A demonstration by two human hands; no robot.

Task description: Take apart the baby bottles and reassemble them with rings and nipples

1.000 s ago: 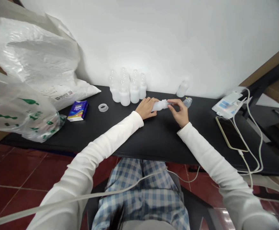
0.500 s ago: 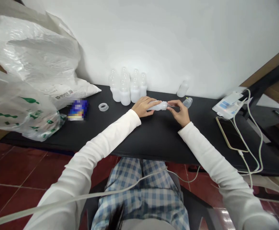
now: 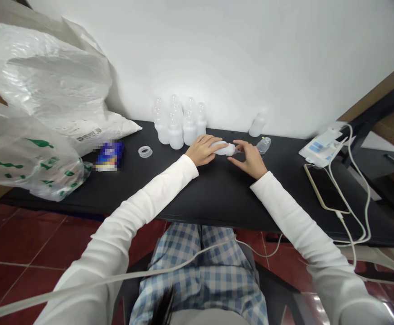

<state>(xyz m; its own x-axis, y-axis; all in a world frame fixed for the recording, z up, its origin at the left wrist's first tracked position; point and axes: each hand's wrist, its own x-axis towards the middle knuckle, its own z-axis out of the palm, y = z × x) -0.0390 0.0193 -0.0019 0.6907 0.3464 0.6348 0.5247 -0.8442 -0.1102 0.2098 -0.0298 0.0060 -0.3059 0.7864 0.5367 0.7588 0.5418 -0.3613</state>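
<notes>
My left hand [image 3: 203, 150] is wrapped round a small white baby bottle [image 3: 224, 148] lying on its side above the black table. The bottle's neck points right, toward my right hand [image 3: 250, 158]. That hand has its thumb and fingers spread beside the neck, with a thin clear piece partly hidden behind them; I cannot tell whether the fingers touch it. A clear bottle cover [image 3: 263, 145] lies just beyond the right hand. Behind it stands another white bottle [image 3: 257, 125] without a cover. Several capped bottles [image 3: 176, 131] stand grouped behind my left hand.
A translucent ring [image 3: 145, 151] and a blue packet [image 3: 110, 155] lie on the black table [image 3: 197, 194] to the left, near large plastic bags [image 3: 44, 90]. On the right are a phone [image 3: 326, 188], a white power strip [image 3: 323, 146] and cables. A cord crosses above my lap.
My right thumb has come away from the bottle's neck and dropped lower, so the fingers have opened. My left hand still holds the bottle in nearly the same place.
</notes>
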